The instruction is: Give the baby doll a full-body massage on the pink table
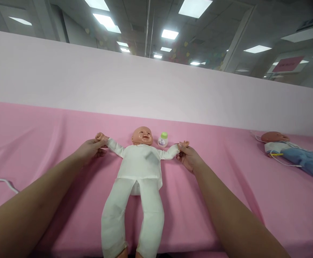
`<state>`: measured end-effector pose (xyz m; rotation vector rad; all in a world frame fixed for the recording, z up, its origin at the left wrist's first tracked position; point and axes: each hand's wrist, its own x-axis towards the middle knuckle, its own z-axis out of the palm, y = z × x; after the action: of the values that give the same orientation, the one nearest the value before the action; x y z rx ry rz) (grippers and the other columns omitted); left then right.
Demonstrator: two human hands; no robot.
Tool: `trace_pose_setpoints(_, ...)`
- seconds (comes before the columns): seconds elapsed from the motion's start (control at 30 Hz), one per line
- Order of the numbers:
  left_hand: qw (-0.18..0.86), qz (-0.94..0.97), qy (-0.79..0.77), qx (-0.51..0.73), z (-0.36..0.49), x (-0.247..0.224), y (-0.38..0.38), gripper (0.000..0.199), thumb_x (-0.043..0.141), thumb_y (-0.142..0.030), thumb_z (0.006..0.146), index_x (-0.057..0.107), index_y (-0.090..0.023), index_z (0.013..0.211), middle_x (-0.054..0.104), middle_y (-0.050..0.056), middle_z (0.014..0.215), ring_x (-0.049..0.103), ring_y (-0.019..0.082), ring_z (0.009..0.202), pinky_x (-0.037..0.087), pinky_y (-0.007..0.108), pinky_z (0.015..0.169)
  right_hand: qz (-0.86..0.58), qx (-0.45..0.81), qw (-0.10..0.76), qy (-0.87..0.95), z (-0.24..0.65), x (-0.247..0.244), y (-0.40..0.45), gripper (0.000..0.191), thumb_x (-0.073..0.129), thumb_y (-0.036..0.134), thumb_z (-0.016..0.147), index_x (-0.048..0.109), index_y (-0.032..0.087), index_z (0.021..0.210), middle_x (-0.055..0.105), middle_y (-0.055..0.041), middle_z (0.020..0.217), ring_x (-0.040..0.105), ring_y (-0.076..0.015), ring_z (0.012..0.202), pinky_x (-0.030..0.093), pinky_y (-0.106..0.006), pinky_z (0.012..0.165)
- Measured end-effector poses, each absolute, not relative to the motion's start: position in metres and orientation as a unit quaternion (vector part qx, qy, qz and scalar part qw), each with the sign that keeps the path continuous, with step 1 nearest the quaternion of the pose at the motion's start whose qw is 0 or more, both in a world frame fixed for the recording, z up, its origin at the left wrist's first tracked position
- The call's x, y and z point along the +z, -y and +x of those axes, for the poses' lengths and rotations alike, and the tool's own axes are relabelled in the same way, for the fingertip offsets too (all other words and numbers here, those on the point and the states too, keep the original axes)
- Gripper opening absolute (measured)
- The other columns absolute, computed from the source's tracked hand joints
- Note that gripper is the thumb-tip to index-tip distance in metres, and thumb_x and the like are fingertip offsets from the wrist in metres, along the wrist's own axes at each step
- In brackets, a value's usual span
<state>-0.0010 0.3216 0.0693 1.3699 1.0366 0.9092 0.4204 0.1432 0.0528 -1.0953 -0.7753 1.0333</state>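
Note:
A baby doll (141, 165) in a white top and white trousers lies on its back on the pink cloth, head toward the wall and arms spread out to both sides. My left hand (93, 149) pinches the doll's wrist on the left of the view. On the other side, my right hand (189, 157) has its thumb and fingers closed around the doll's other wrist. Beside the doll's head stands a small clear bottle (162, 140) with a green cap; neither hand touches it.
A second doll (301, 156) in blue clothing lies at the far right with a thin white cord on it. A white cable (0, 180) runs over the pink cloth (204, 208) at the left. Behind stands a low white wall (145, 86) with glass above.

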Motion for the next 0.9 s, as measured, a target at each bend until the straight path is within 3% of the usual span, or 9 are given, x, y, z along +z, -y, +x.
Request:
trace_pose_setpoints(0.13,0.528,0.621,-0.446,0.37,0.007,0.067,-0.318,0.051,0.089,-0.059,0.065,0.073,-0.018,0.09,0.071,0.008,0.085,0.067,0.023,0.078,0.056,0.033,0.069,-0.461,0.488,0.662,0.333,0.42,0.051,-0.142,0.05,0.096,0.042,0.066,0.069,0.022,0.104,0.064,0.0003,0.084,0.055,-0.0125,0.068,0.051,-0.024,0.059)
trace_pose_setpoints(0.27,0.472,0.656,-0.447,0.382,0.017,0.073,-0.308,0.054,0.086,-0.065,0.064,0.073,-0.02,0.09,0.075,0.011,0.093,0.071,0.031,0.09,0.058,0.039,0.076,-0.444,0.492,0.667,0.341,0.411,0.055,-0.143,0.065,0.094,0.037,0.066,0.061,0.026,0.121,0.065,0.0006,0.092,0.06,-0.014,0.073,0.052,-0.025,0.062)
trace_pose_setpoints(0.4,0.389,0.704,-0.429,0.412,0.031,0.082,-0.284,0.046,0.085,-0.057,0.068,0.075,-0.025,0.099,0.077,0.007,0.101,0.071,0.034,0.1,0.057,0.044,0.088,-0.483,0.406,0.654,0.419,0.388,0.068,-0.14,0.059,0.091,0.035,0.068,0.062,0.024,0.118,0.067,-0.0011,0.098,0.061,-0.0164,0.08,0.05,-0.027,0.066)
trace_pose_setpoints(0.6,0.153,0.897,-0.247,0.335,0.058,0.085,-0.253,0.038,0.073,-0.046,0.085,0.077,-0.029,0.119,0.076,0.005,0.122,0.065,0.032,0.119,0.047,0.048,0.109,-0.514,0.232,0.461,0.686,0.344,0.08,-0.126,0.043,0.079,0.024,0.079,0.072,0.028,0.121,0.069,-0.0048,0.112,0.065,-0.0216,0.091,0.055,-0.036,0.081)
trace_pose_setpoints(0.67,0.098,0.933,-0.188,0.292,0.063,0.082,-0.252,0.039,0.066,-0.038,0.091,0.074,-0.03,0.128,0.075,0.005,0.126,0.064,0.03,0.121,0.046,0.048,0.11,-0.496,0.138,0.397,0.76,0.333,0.08,-0.124,0.045,0.071,0.014,0.08,0.073,0.029,0.122,0.069,-0.0061,0.121,0.065,-0.0255,0.107,0.054,-0.041,0.094)
trace_pose_setpoints(0.77,0.072,0.95,-0.167,0.254,0.065,0.078,-0.256,0.043,0.058,-0.027,0.093,0.07,-0.031,0.135,0.071,0.004,0.134,0.063,0.028,0.123,0.049,0.045,0.107,-0.501,0.034,0.318,0.804,0.321,0.08,-0.124,0.053,0.062,0.004,0.078,0.073,0.027,0.124,0.067,-0.007,0.132,0.058,-0.0292,0.126,0.045,-0.049,0.11)
trace_pose_setpoints(0.9,0.096,0.942,-0.181,0.264,0.064,0.075,-0.258,0.043,0.057,-0.027,0.093,0.07,-0.031,0.134,0.071,0.003,0.135,0.061,0.03,0.127,0.046,0.045,0.111,-0.523,-0.013,0.278,0.806,0.314,0.079,-0.124,0.055,0.061,0.002,0.076,0.073,0.027,0.123,0.067,-0.0077,0.134,0.058,-0.0305,0.126,0.044,-0.051,0.111)
